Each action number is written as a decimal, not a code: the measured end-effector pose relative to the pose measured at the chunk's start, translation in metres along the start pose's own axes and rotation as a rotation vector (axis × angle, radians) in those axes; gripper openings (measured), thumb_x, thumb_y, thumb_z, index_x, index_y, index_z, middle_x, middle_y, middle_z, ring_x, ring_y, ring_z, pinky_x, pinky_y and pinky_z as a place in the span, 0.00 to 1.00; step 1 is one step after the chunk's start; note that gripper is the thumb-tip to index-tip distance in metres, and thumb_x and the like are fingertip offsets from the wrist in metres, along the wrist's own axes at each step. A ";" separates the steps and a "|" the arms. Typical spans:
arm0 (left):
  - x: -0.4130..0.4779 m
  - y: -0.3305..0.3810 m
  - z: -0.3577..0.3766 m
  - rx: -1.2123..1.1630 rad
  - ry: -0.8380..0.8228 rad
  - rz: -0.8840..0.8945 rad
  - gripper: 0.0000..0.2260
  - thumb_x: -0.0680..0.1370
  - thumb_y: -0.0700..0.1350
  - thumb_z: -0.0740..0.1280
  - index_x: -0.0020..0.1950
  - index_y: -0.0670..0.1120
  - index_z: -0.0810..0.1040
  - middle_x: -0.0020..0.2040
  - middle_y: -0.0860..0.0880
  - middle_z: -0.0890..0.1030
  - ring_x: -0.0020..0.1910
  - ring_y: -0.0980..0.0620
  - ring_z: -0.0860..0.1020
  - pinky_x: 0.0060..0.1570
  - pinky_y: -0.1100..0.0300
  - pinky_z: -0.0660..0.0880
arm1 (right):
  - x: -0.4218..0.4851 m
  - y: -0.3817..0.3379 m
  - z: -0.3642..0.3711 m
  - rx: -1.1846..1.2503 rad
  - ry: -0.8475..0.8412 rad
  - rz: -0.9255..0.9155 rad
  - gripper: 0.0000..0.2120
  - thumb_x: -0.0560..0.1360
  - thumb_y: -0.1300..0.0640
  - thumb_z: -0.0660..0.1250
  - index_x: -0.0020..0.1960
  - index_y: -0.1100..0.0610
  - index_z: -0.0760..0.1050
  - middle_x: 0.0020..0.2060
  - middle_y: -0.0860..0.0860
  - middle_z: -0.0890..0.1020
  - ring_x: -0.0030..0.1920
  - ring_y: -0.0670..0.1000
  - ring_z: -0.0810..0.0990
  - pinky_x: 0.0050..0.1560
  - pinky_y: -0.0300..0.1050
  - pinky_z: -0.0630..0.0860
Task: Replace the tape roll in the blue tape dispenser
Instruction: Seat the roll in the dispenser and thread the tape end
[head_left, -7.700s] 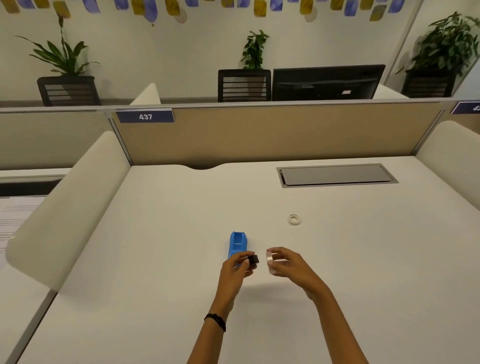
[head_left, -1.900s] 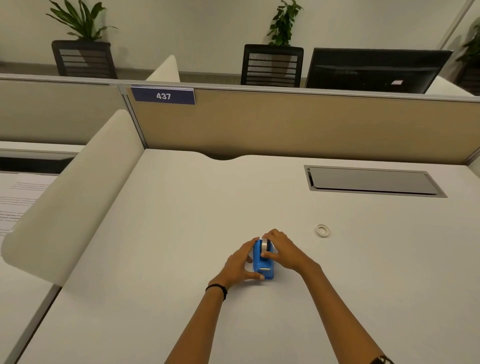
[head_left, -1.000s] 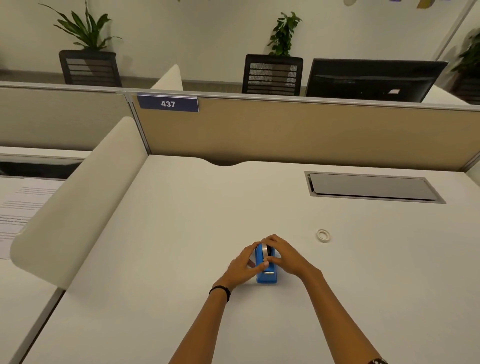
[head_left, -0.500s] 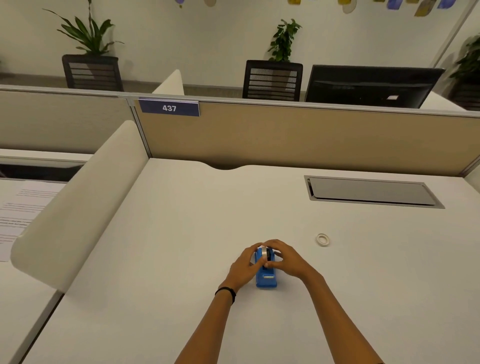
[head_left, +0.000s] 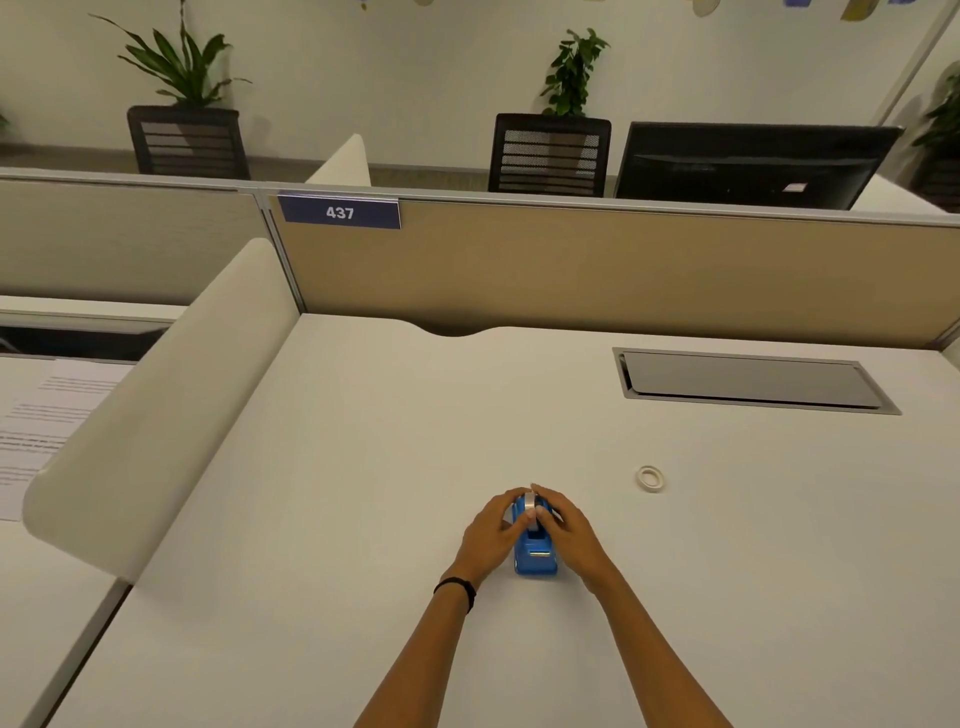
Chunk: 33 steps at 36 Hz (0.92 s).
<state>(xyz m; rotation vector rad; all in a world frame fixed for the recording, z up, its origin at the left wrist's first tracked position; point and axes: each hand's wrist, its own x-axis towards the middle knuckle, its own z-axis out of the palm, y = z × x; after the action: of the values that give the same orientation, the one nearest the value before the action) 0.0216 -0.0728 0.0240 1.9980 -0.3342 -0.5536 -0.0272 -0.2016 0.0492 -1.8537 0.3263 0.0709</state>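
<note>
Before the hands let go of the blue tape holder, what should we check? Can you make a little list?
1. Blue dispenser sits flat on the desk: ok.
2. New tape roll is in the dispenser: ok.
3. Roll pushed fully down: cannot tell, the fingers hide it.
4. Left hand and right hand steady both sides: ok.
5. Empty ring lies out of the way: ok.

Blue tape dispenser (head_left: 535, 556), centre frame; silvery-clear tape roll (head_left: 529, 506); off-white counter (head_left: 363, 493); black wristband (head_left: 457, 591); whitish spare ring (head_left: 650, 477).
</note>
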 end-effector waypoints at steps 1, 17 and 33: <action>0.000 0.000 0.000 0.003 0.003 0.000 0.22 0.77 0.57 0.60 0.69 0.52 0.66 0.67 0.51 0.72 0.56 0.50 0.77 0.62 0.53 0.73 | 0.000 0.001 0.003 -0.007 0.016 -0.003 0.18 0.79 0.60 0.56 0.68 0.59 0.64 0.64 0.57 0.72 0.62 0.54 0.72 0.64 0.48 0.70; 0.001 -0.008 0.004 0.036 0.037 0.026 0.20 0.76 0.57 0.61 0.67 0.54 0.66 0.65 0.52 0.73 0.47 0.54 0.77 0.49 0.66 0.73 | 0.016 0.009 -0.007 -0.107 0.107 0.027 0.13 0.79 0.65 0.55 0.61 0.64 0.73 0.58 0.60 0.78 0.58 0.58 0.76 0.58 0.43 0.71; -0.003 -0.010 0.006 0.027 0.042 0.043 0.23 0.76 0.55 0.63 0.70 0.54 0.64 0.65 0.51 0.73 0.50 0.51 0.79 0.51 0.63 0.74 | 0.005 -0.002 -0.006 -0.078 0.128 0.017 0.11 0.78 0.65 0.58 0.59 0.62 0.73 0.57 0.59 0.78 0.54 0.51 0.76 0.56 0.40 0.71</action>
<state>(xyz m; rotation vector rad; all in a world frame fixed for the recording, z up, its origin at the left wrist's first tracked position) 0.0162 -0.0714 0.0132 2.0204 -0.3600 -0.4821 -0.0225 -0.2076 0.0520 -1.9368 0.4337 -0.0239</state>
